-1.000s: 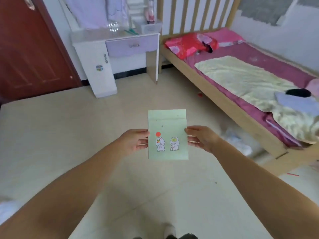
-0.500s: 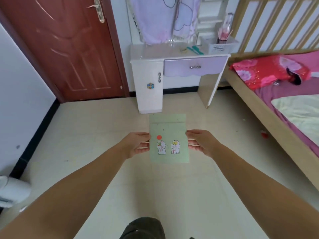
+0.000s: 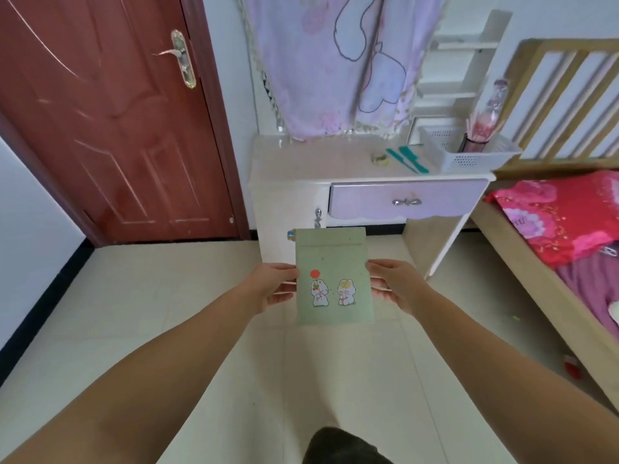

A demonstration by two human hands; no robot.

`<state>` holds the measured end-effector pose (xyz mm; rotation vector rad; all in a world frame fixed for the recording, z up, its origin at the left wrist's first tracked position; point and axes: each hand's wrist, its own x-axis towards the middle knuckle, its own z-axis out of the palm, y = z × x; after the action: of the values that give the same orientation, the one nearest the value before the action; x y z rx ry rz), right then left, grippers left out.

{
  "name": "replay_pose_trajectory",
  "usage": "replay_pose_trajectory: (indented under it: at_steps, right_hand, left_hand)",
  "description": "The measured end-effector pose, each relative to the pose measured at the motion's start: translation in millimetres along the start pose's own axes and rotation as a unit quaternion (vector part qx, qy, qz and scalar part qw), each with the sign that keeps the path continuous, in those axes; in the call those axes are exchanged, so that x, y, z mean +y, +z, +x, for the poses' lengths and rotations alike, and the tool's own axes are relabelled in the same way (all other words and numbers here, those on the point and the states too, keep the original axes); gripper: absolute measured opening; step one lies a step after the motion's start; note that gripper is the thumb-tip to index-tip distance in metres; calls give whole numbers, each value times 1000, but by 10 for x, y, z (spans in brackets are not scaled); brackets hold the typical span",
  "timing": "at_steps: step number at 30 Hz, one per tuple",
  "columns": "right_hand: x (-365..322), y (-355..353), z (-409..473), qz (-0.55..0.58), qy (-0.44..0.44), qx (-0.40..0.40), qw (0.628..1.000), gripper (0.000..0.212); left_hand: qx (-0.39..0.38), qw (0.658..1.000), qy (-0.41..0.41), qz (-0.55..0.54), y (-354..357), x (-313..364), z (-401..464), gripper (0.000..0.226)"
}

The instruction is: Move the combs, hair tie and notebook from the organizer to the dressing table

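Ahead of me stands the white counter [image 3: 301, 169], beside a red door [image 3: 110, 122] and a bed [image 3: 552, 262]. On its top, a white organizer [image 3: 469, 155] sits at the right, with two teal combs [image 3: 407, 159] just left of it and a hair tie [image 3: 381, 158] next to those. Nearer, I hold the green notebook [image 3: 333, 279] upright over the floor: my left hand [image 3: 276, 284] has its grip clamped on the left edge, my right hand [image 3: 393, 283] on the right edge.
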<state>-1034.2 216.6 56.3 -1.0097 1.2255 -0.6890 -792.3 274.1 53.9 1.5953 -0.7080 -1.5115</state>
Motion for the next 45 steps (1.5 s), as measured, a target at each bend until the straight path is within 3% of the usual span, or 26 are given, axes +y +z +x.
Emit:
replay_pose_trajectory:
  at_steps: [9,18,24,28,33,38,42,45]
  right_hand:
    - [-1118,-12,2178,-42,-5,5,999,9]
    - [-1794,-220,4150,-59,13,73,996,19]
    - [-2005,-408,5104,-216,-8,125,968,29]
    - [-2075,-594,5768,-276,13,115,954,33]
    - [-1982,-764,6302,-348,42,92,932,40]
    - [-1938,-773,6488,-422,53,74,902,27]
    - [-1919,-736,6504,-454,62,76,886,26]
    - [-1933,-697,6501,-468,70,69,878,33]
  left_hand:
    - [36,999,2,5,-75,1190,1911,6]
    - [-1,995,1,103,36,2277,4035,6]
    - [3,993,-35,116,337,2590,5097,8]
    - [59,988,-43,135,580,2637,5680,17]
    - [90,960,-43,261,785,2707,6153,31]
    - [70,910,-46,405,774,2729,6339,47]
    - [33,866,-46,497,711,2740,6380,43]
    - [-13,847,-12,532,635,2769,6406,27]
